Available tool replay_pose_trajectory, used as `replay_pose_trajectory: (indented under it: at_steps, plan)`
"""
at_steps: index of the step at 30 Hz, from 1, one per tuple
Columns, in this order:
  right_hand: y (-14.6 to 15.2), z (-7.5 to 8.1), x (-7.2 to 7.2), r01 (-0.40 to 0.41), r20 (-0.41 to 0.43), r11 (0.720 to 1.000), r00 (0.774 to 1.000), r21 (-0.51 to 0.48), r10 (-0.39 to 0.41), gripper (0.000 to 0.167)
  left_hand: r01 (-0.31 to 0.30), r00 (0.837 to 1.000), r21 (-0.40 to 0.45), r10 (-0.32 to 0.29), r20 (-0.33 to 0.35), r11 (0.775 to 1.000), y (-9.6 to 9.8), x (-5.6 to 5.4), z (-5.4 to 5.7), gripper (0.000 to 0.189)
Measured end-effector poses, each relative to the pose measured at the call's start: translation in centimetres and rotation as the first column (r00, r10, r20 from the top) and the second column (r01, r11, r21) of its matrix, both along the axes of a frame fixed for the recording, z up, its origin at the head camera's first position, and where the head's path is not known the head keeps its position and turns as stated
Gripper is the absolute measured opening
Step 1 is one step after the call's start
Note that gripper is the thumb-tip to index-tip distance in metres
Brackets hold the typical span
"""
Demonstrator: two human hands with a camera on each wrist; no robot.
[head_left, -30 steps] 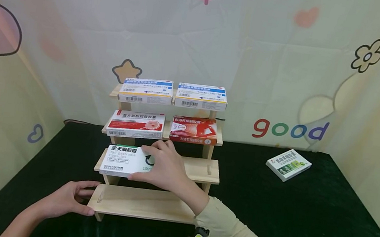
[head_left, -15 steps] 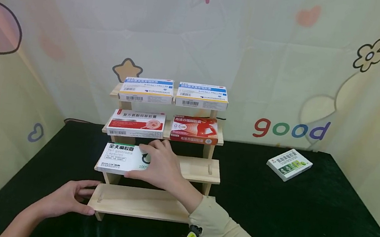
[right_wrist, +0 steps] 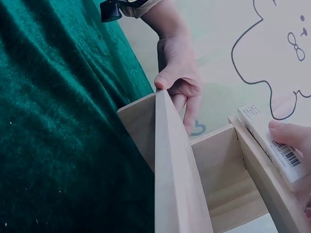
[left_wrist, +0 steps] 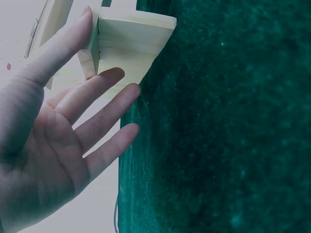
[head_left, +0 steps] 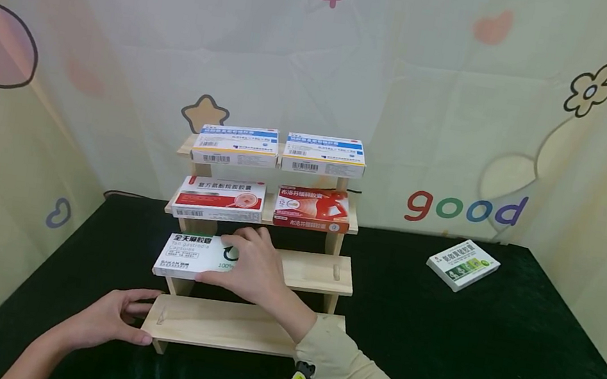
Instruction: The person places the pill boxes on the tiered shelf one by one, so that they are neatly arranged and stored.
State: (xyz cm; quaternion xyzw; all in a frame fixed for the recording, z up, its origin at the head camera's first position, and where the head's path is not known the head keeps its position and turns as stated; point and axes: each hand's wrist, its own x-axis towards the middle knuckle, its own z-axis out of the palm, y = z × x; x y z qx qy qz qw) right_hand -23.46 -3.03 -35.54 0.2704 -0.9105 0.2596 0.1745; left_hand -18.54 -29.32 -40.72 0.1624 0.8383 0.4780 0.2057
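Observation:
My right hand grips the right part of a white medicine box marked "Tall gastrodia Capsules". The thumb is at the box's front edge and the fingers are at its back. This box lies flat at the left of the second step from the bottom of a wooden stepped rack. My left hand holds the left end of the lowest step between thumb and forefinger; the other fingers are spread, as the left wrist view shows. In the right wrist view, the left thumb rests on the step's front corner.
Two blue-and-white boxes are on the top step. Below them sit a red-and-white box and a red box. A white-and-green box lies on the dark green cloth, to the rack's right. A printed curtain hangs behind.
My right hand has shifted slightly left with the white medicine box, bringing it to the left end of its step. The left hand has stayed in place.

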Motion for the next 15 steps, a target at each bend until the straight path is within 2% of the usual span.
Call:
replay_pose_trajectory:
  at_steps: [15]
  plan:
    - [-0.49,-0.56,0.19,0.011,-0.035,1.000,0.999,-0.019,-0.012,0.063,0.006,1.000,-0.004,-0.006,-0.009,1.000,-0.01,-0.04,0.01,0.079]
